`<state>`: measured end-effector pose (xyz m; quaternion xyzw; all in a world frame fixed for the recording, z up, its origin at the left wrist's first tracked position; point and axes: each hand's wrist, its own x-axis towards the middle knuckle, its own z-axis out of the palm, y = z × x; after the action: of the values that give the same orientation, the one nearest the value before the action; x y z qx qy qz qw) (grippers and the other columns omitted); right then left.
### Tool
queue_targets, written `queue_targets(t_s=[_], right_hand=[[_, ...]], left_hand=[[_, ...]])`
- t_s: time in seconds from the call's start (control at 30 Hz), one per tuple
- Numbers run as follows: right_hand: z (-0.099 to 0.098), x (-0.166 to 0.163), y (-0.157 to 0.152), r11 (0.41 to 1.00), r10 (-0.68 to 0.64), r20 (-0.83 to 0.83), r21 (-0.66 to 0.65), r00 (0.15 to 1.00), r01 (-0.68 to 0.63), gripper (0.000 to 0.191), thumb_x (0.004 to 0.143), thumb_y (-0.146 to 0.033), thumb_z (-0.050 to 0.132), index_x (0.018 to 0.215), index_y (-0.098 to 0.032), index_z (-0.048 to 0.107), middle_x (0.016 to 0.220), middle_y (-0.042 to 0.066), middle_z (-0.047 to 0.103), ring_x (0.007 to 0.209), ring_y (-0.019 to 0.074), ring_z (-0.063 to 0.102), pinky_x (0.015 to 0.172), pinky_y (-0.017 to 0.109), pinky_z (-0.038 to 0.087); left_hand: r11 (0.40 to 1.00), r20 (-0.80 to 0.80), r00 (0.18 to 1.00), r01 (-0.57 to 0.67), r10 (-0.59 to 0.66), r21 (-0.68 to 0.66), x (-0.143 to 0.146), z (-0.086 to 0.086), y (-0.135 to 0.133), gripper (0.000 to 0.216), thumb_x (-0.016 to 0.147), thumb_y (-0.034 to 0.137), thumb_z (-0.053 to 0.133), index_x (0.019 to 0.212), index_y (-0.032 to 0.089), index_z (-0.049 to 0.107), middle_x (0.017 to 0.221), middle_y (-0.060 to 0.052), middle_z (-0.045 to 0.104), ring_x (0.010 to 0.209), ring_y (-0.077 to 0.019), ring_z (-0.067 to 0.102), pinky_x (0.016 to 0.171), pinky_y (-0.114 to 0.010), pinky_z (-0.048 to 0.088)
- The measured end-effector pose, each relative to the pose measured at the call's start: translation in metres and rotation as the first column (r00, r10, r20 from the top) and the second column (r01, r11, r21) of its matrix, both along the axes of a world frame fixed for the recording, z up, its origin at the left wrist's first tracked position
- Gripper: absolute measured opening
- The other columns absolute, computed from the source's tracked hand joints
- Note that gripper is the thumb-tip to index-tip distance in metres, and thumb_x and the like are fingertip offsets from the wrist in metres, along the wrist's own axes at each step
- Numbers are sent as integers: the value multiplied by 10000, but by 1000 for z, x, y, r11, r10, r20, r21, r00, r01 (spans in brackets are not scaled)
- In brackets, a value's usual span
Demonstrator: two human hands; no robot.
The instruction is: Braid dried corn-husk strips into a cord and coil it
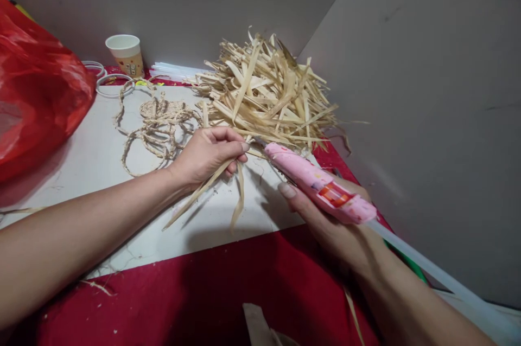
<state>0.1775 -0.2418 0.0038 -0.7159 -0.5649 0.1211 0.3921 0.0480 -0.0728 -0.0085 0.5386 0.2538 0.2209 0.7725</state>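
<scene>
My left hand (209,155) is closed in a pinch on a few dry straw strips (240,194) that trail down over a white board (101,172). My right hand (325,221) grips a pink glue gun (317,183), its nozzle pointing at the pinched ends of the strips. A clear glue stick (427,267) sticks out of the gun's back toward the lower right. A pile of loose straw strips (264,91) lies just behind both hands.
A braided straw cord (157,123) lies coiled on the board. A paper cup (126,54), white rings (112,83) and clear glue sticks (175,71) sit at the back. A red plastic bag (36,80) fills the left. Grey walls close the back and right. A red cloth (203,297) covers the table.
</scene>
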Motion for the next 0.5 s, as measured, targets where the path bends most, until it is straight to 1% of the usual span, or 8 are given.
queue_targets(t_s=[0.17,0.3,0.4,0.5], right_hand=[[-1,1,0,1000,13,39,-25,999,-12,444,928,-334,618,1360,-234,634,1302,75,686,1205,315,653,945,392,600],[-4,3,0,1000,26,30,1,999,-26,423,928,-321,623,1348,-271,642,1314,57,680,1260,307,618,973,385,592],[-6,4,1,999,33,43,12,999,-33,417,929,-332,617,1343,-302,644,1304,37,686,1239,308,633,975,401,592],[-6,5,0,999,31,37,-15,999,-31,424,929,-345,614,1350,-305,641,1268,40,705,1192,308,663,938,390,610]], left_hand=[[1000,-1,1000,5,-5,27,-1,-1,-1,96,753,124,695,714,134,608,596,0,664,395,-62,518,413,-188,458],[999,-11,1000,7,-7,44,-1,0,-1,99,742,127,701,710,134,608,596,2,662,392,-59,515,413,-187,457],[999,-10,1000,1,0,47,-1,0,-2,87,741,117,691,714,133,610,587,3,656,387,-61,511,407,-187,446],[998,-11,1000,-7,7,56,0,1,-2,76,742,115,683,717,135,614,589,6,655,387,-61,512,409,-186,441]])
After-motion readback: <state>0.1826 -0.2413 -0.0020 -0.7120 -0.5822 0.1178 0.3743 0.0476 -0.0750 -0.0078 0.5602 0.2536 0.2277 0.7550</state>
